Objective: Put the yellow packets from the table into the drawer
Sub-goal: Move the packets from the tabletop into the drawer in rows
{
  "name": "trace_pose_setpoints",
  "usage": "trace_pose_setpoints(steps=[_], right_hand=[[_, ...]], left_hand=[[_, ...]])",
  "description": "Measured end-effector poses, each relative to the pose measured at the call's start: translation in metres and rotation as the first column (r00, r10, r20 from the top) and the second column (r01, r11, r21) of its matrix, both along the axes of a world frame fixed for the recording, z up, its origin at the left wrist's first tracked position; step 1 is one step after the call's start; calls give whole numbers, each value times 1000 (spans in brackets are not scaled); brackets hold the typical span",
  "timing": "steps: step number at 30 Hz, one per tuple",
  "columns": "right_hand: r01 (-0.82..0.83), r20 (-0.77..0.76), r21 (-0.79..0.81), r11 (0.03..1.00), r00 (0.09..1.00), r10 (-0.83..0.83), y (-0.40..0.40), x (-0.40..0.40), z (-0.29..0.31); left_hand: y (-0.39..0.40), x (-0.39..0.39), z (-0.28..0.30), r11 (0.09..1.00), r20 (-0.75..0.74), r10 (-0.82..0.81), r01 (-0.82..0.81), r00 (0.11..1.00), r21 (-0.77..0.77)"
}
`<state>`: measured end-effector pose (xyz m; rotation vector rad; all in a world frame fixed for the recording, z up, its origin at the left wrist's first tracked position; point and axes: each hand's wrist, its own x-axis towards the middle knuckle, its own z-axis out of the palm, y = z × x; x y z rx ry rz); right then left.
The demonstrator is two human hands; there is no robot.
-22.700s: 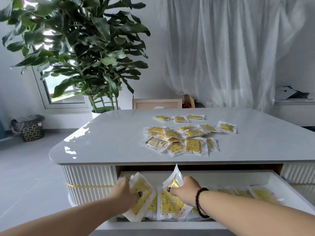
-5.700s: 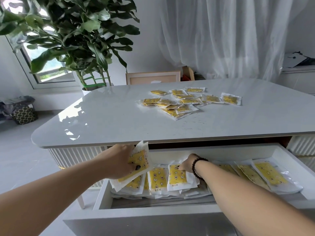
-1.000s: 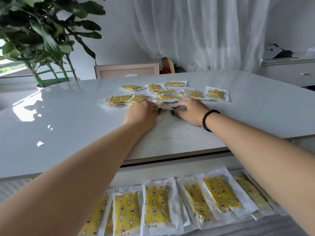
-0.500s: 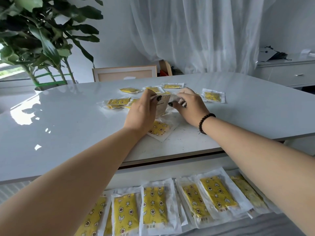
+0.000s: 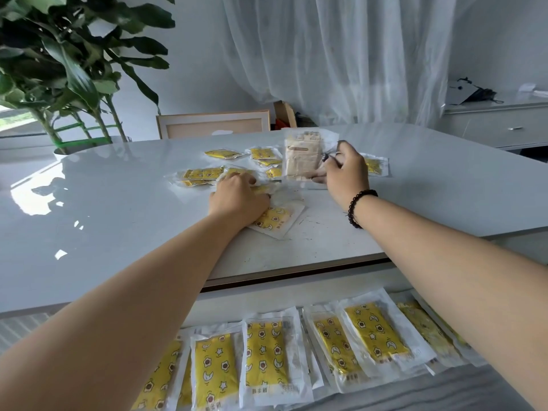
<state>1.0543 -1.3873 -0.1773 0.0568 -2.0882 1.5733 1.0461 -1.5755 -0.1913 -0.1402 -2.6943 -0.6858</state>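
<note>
Left hand (image 5: pixel 238 198) flat, palm down; right hand (image 5: pixel 345 170) raised, fingers pinched.

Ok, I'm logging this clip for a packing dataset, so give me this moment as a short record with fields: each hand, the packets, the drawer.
left hand: palm down on the table, resting on a flat yellow packet near the front edge
right hand: raised above the table, pinching a packet held upright, its pale back toward the camera
packets on table: several loose, lying beyond the hands
drawer: open below the table edge
packets in drawer: a row, yellow faces up, overlapping
</note>
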Motion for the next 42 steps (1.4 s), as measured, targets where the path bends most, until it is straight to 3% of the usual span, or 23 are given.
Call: trace_pose_setpoints(steps=[3, 7, 13, 19, 25, 28, 31, 32, 36, 40, 42], right_hand=[[98, -10, -71, 993, 995, -99, 3, -5, 0], [75, 20, -104, 992, 997, -73, 0, -7, -3], [35, 79, -263, 964, 997, -15, -4, -2, 2], [143, 123, 36, 989, 981, -146, 3, -3, -2], [174, 81, 102, 979, 980, -183, 6, -8, -6], [239, -2, 129, 962, 971, -241, 8, -5, -5], [274, -82, 48, 960, 959, -270, 8, 0, -4], [281, -99, 34, 959, 956, -276, 7, 1, -3], [228, -76, 55, 972, 972, -224, 6, -2, -3], [112, -4, 106, 988, 994, -112, 4, -8, -8], [99, -9, 167, 981, 995, -99, 2, -7, -9]], left_hand=[[0, -1, -1, 998, 25, 32, -33, 999, 49], [-3, 1, -1, 994, -57, 59, -53, 997, 93], [-6, 8, 4, 980, -319, 124, -66, 939, 187], [-2, 11, 5, 937, -446, 9, 148, 895, 316], [2, 15, 8, 746, -295, -60, 239, 954, 622], [-4, 14, 10, 653, -153, 33, 94, 988, 752], [-11, 9, 12, 537, 10, 124, -76, 992, 840], [-12, 8, 12, 545, 26, 143, -101, 989, 832], [-10, 11, 13, 749, -85, 202, -97, 976, 656], [-5, 18, 12, 811, -263, 61, 106, 963, 576], [-3, 21, 12, 833, -256, -14, 152, 967, 532]])
